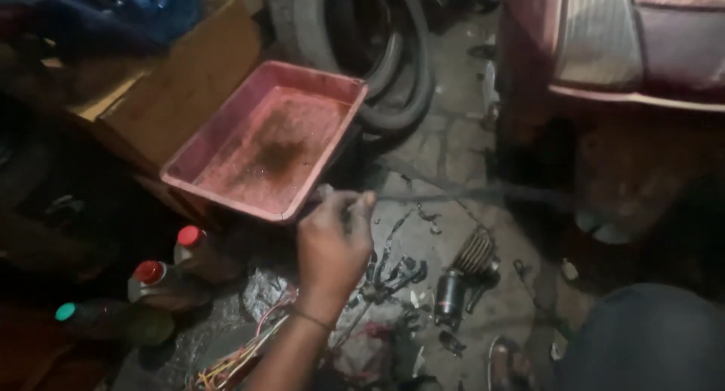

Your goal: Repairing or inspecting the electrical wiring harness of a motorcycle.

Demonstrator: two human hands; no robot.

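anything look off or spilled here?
Yes. The red tray is tilted, held at its lower corner by a hand, with a dark grimy stain across its bottom. Below it, loose coloured wires and small metal parts lie scattered on the dirty floor. Which hand it is, I cannot tell.

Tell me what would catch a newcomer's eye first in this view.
The red tray, tilted and stained dark inside, fills the upper middle, gripped at its near corner by one hand; which hand it is cannot be told. Left of it stand bottles with red caps, and small metal parts litter the floor to the right.
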